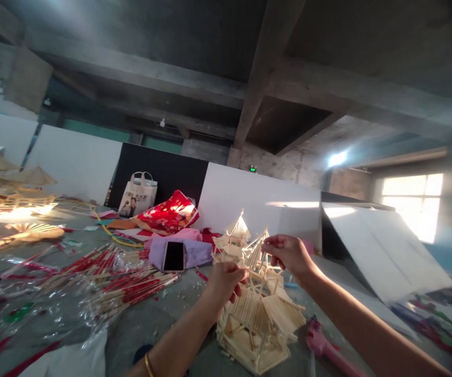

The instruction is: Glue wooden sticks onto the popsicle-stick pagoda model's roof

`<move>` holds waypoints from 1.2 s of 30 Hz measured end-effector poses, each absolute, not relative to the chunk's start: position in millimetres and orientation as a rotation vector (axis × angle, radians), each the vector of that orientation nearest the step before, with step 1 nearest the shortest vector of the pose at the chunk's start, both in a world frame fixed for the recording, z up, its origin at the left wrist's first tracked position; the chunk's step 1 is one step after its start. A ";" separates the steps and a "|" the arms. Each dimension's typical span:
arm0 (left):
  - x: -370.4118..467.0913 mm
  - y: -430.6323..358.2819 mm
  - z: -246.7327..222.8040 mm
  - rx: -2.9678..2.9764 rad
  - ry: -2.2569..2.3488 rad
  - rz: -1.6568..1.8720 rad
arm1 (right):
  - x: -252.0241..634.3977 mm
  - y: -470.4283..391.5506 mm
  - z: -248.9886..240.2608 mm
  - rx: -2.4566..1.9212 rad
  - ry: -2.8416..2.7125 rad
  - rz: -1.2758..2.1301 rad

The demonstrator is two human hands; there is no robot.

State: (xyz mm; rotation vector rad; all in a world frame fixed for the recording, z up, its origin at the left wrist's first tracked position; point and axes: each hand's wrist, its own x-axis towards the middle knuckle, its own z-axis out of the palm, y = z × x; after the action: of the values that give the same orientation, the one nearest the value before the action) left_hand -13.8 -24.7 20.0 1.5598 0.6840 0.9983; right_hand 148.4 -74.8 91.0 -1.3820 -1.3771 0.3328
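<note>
One pale wooden-stick pagoda model (249, 314) stands on the grey surface (126, 343); the left hand (226, 283) and right hand (289, 255) curl at its upper part, any pinch unclear; one white handled bag (138, 196) bears dark, illegible lettering; one pink plastic tool (322, 343) lies near the model's base.

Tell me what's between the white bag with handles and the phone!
Shiny red wrapping and some of the pink and purple material lie between the white bag and the phone. The head view shows it.
</note>
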 end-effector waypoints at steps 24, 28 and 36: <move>4.8 -26.2 73.4 2.469 0.967 1.141 | 155.1 -64.6 81.8 -1.479 -1.420 -0.008; 9.2 -26.4 74.5 2.471 1.067 1.073 | 147.6 -78.3 89.3 -1.532 -1.408 -0.135; 9.8 -24.0 80.0 2.492 1.143 1.011 | 161.2 -114.3 84.2 -1.569 -1.404 -0.160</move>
State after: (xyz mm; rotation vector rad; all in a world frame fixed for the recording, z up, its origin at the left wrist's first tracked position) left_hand 9.8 -24.0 80.0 2.4919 1.1428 1.0105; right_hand 161.2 -114.3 84.2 -1.5686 -1.4043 -0.1604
